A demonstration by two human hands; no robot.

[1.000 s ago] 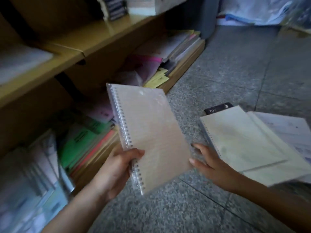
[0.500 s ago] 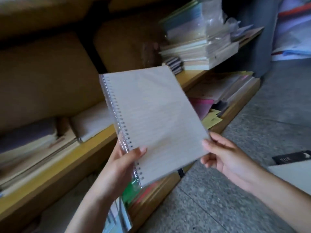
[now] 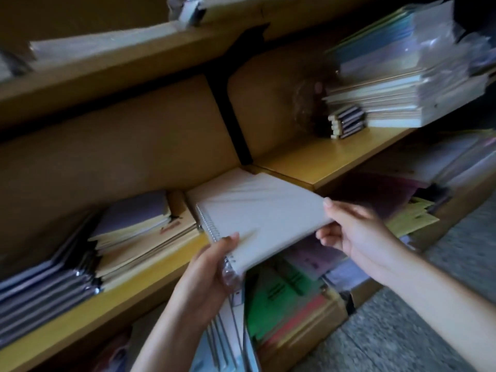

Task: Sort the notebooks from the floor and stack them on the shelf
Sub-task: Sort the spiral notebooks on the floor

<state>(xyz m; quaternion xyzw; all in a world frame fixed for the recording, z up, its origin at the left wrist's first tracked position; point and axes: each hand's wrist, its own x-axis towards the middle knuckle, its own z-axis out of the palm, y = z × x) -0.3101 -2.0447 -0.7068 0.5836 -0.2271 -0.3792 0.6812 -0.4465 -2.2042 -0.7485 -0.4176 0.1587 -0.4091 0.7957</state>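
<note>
Several stacks stand on the middle shelf (image 3: pixel 80 315) in my feed. At far left is a pile of dark notebooks (image 3: pixel 45 291), and just beside it a tan and purple pile (image 3: pixel 139 232); both lie flat and look sorted by kind. Next along, the left hand (image 3: pixel 204 280) pinches the near spine corner of a pale spiral notebook (image 3: pixel 263 218), thumb on the cover and fingers curled beneath, with a scrap of clear wrapping bunched at the palm. The notebook is in the air, tilted, half over the shelf's front edge. Its far corner reaches over a pale stack (image 3: pixel 212 189) of what looks like the same kind, and I cannot tell whether the two touch. The right hand (image 3: pixel 357 237) pinches the opposite edge, thumb tip on top and fingers folded under. Farther right, a tall mixed stack (image 3: pixel 402 98) and a small dark pile (image 3: pixel 347 122) sit in the neighbouring bay. I judge this notebook to be at its last step, needing only to be laid square and let go. Only a strip of floor (image 3: pixel 402 342) shows at right, so I cannot say how many notebooks wait there.
</note>
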